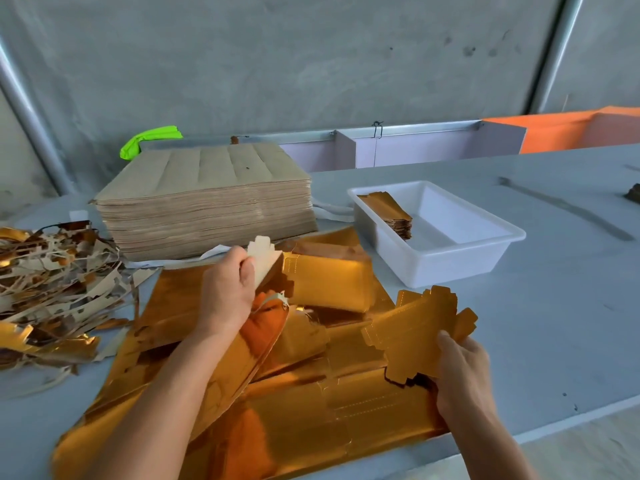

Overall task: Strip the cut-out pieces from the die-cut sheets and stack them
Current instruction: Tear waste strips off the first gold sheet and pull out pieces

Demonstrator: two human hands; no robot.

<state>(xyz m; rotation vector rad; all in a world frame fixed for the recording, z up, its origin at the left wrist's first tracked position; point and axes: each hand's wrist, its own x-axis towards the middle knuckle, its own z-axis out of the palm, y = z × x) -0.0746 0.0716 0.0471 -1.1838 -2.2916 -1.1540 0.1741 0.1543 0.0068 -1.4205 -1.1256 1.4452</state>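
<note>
A shiny gold die-cut sheet [298, 420] lies spread on the grey table in front of me. My left hand [227, 289] grips a cut-out piece [265, 259] with its pale back showing, lifted above the sheet's middle. My right hand [464, 368] holds a small bundle of gold cut-out pieces [419, 327] at the sheet's right edge. More loose gold pieces [329, 282] rest on the sheet between my hands. A thick stack of brown-backed sheets [207, 199] stands behind.
A white plastic tub [450, 251] at the right holds a small stack of gold pieces [391, 213]. A heap of torn waste strips [52, 282] covers the table's left side. A green object [149, 140] lies behind the stack. The table's front edge runs at lower right.
</note>
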